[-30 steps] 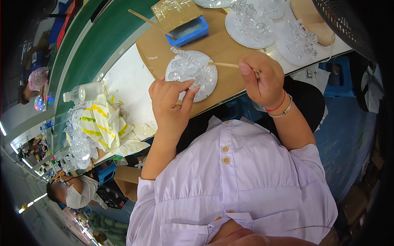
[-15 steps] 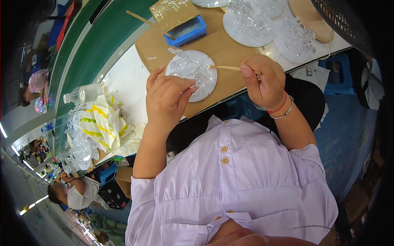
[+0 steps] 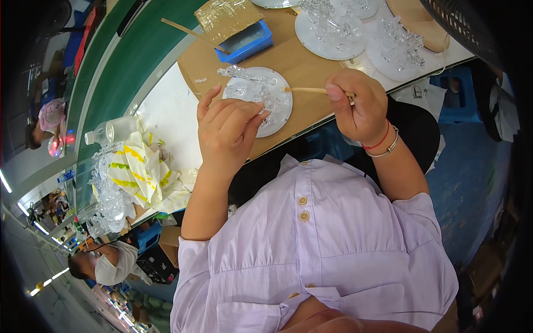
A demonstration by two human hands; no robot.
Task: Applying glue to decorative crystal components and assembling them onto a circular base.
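My right hand (image 3: 360, 105) grips a thin wooden stick (image 3: 308, 90), whose tip points left at the rim of a round white plate (image 3: 284, 121). On that plate lie several clear plastic pieces (image 3: 252, 89), one of them long and lying across its far side. My left hand (image 3: 227, 125) is over the plate's near left part, thumb and index finger pinched at a small clear plastic piece (image 3: 265, 106); the fingertips partly hide it. Its other fingers are bent, and the little finger sticks out.
Beyond the plate stands a blue box (image 3: 247, 43) with a second wooden stick (image 3: 191, 33) resting at it. More plates of clear pieces (image 3: 333, 33) sit at the far right. To the left are a clear bottle (image 3: 111, 130), a crumpled yellow-patterned bag (image 3: 145, 169) and heaped clear parts (image 3: 111, 200).
The stick's tip was against the long clear piece and is now apart from it. That long piece sits flatter and farther left on the plate. My left hand stays almost in place.
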